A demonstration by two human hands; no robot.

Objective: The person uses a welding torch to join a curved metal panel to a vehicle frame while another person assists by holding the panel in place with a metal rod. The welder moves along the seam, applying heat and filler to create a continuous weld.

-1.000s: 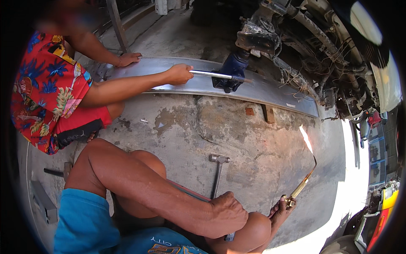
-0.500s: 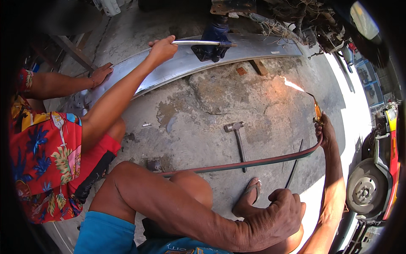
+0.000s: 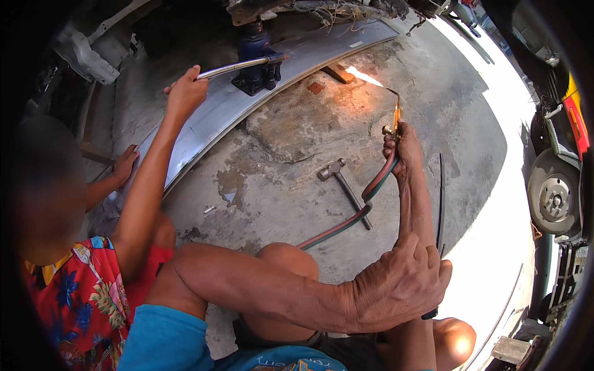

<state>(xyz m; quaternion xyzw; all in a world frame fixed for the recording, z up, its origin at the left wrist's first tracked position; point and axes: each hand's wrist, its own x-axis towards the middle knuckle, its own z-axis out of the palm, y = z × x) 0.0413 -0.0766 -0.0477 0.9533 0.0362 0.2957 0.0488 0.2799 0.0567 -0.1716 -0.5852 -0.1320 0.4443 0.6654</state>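
Grey concrete floor (image 3: 272, 210), stained and cracked, lies in shade before you, with strong sunlight along its right side. Your right forearm reaches almost straight up the view, and your right hand (image 3: 402, 148) has its fingers wrapped around the rear part of a torch (image 3: 397, 116). Your left forearm lies across the lower middle, and your left hand (image 3: 402, 284) appears in front of the right forearm, back of the hand upward; its fingers are bent inward, but I cannot tell how tightly, or if they hold something. The torch is above the floor, right of the centre; it is brass-coloured, with a thin dark tip bent toward the left, and from this tip comes a bright flame (image 3: 365, 76). Red and green hoses (image 3: 337, 230) go down from your right hand and pass across the handle of a hammer (image 3: 346, 189). Farther away, a co-worker's hand (image 3: 185, 94) grips a metal bar (image 3: 232, 68) at a dark blue jack (image 3: 252, 52) standing on a metal plate (image 3: 309, 52).
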